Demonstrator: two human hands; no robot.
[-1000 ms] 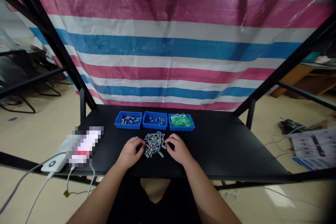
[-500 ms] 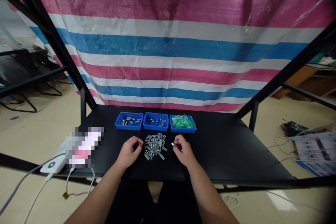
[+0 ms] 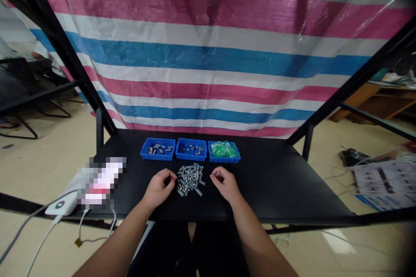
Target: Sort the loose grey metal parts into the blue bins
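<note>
A loose pile of small grey metal cylinders lies on the black table between my hands. On its left side, my left hand rests with thumb and forefinger pinched together at the pile's edge. Whatever sits in that pinch is too small to make out. My right hand is to the right of the pile, apart from it, fingers curled and thumb against the forefinger. What those fingers hold, if anything, is hidden. Behind the pile stand a blue bin of longer metal cylinders and a blue bin of smaller metal pieces.
A third blue bin holds a green-and-clear plastic bag. On the table's left lie a blurred-out device and a white power bank with cables. Black frame posts and a striped tarp enclose the table.
A shiny metal piece showed at my right fingertips before; now it cannot be seen there. My left hand keeps its pinch beside the pile. The whole view has shifted slightly.
</note>
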